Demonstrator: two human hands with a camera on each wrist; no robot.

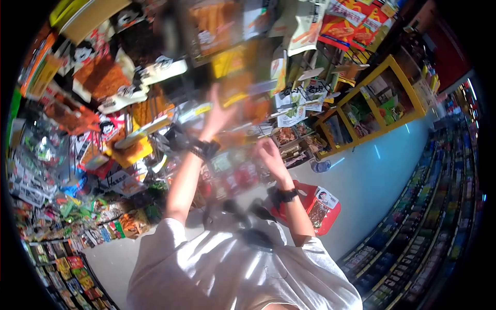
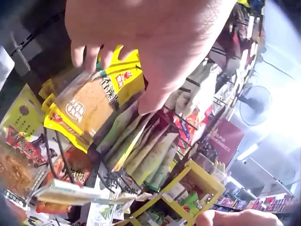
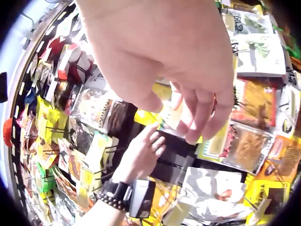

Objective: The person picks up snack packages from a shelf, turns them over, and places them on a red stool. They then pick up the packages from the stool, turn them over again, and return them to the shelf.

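My left hand [image 1: 219, 118] reaches up at the hanging rack in the head view, its fingers spread. In the left wrist view its fingertips are right at the top of a yellow-ended snack packet [image 2: 94, 101] with a clear, tan middle, and the thumb overlaps the right edge. More packets of that kind hang behind it. My right hand [image 1: 268, 155] hovers lower and to the right, fingers loosely curled with nothing in them. From the right wrist, the right hand [image 3: 164, 61] covers part of the packets, and the left hand [image 3: 138, 157] shows below it.
Snack packets [image 1: 103, 77] crowd the hooks on the left and above. A yellow-framed shelf unit [image 1: 390, 129] stands at the right. On the floor sits a red basket [image 1: 333, 223] with a packet [image 1: 319, 213] in it. Long shelves [image 1: 408, 222] line the far right.
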